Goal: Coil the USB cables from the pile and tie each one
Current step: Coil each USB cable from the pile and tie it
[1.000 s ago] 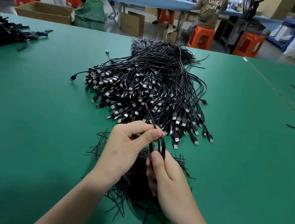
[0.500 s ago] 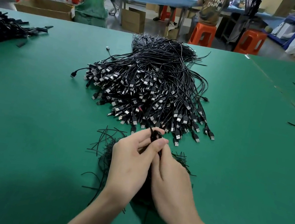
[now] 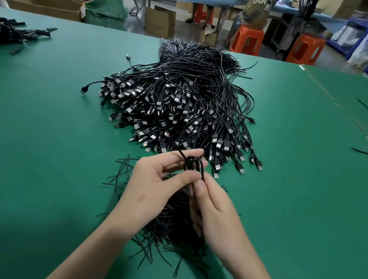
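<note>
Cable coil now more exposed

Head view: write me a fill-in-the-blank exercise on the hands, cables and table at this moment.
1. The left hand and the right hand both grip one coiled ____.
2. The pile of USB cables lies on a ____ table.
3. The pile's plugs point ____ the person.
4. Past the table stand plastic stools coloured ____.

Missing words: cable; green; toward; orange.
</note>
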